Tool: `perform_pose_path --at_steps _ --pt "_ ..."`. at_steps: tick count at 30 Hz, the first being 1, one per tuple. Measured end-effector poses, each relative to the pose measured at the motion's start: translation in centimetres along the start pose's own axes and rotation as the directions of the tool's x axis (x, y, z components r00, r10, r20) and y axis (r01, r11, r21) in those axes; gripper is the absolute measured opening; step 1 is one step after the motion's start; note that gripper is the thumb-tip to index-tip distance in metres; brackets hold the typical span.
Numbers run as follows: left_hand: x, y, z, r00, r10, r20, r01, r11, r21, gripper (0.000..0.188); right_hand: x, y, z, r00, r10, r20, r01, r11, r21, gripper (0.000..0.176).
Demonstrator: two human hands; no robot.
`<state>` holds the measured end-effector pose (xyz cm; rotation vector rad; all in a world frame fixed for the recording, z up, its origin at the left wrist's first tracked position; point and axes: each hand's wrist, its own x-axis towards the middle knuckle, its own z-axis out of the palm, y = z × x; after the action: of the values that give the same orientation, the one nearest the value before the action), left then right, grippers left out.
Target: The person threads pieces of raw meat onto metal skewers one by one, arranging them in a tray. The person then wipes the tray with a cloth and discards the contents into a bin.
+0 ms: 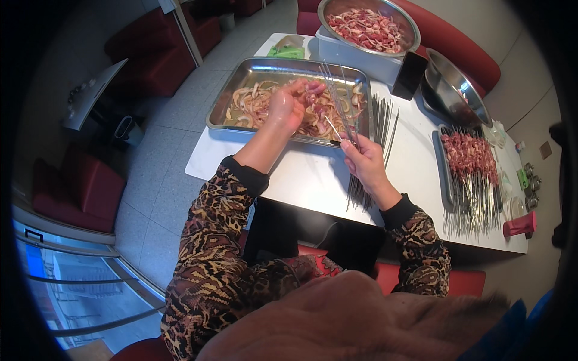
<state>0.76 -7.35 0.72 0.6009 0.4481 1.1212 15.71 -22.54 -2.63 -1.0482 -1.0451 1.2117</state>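
My left hand [289, 106] is over a rectangular steel tray [214, 118], its fingers closed around a piece of raw meat [316, 87]. Sliced onions [246, 99] and some meat lie in the tray. Several thin metal skewers [338, 97] rise from my right hand [363, 158] above the tray's near right corner; one paler skewer points up to the left. More bare skewers [384, 122] lie on the white table beside the tray, partly behind my right hand. Farther right, a dark tray [445, 180] holds many skewers threaded with raw meat [469, 153].
A steel bowl of raw meat and onion [365, 29] rests on a white plastic tub [356, 58]. A black phone [410, 76] leans near it. Steel bowls [456, 85], a pink container [520, 224] and small jars [534, 182] stand on the right. A green packet [286, 52] lies behind the tray.
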Motion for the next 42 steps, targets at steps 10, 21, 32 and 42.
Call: perform_pose_path --at_steps 10,21,32,42 --pt "1.6 0.2 -0.6 0.997 -0.042 0.061 0.041 0.999 0.016 0.019 0.2 0.5 0.4 0.998 -0.057 0.008 0.057 0.995 -0.081 0.023" --pt "1.3 -0.3 0.2 0.991 -0.087 -0.103 0.089 0.996 0.018 0.024 0.2 0.6 0.8 0.997 -0.083 0.003 0.082 0.99 -0.112 0.022" --pt "0.8 -0.8 0.9 0.934 -0.212 0.289 0.234 0.971 -0.043 0.037 0.7 -0.5 -0.7 0.996 -0.01 -0.091 0.016 0.998 0.058 0.026" --pt "1.7 -0.1 -0.7 0.98 -0.043 0.192 -0.039 0.915 0.402 0.018 0.5 -1.3 -0.9 0.997 -0.032 -0.068 0.038 0.995 0.088 0.027"
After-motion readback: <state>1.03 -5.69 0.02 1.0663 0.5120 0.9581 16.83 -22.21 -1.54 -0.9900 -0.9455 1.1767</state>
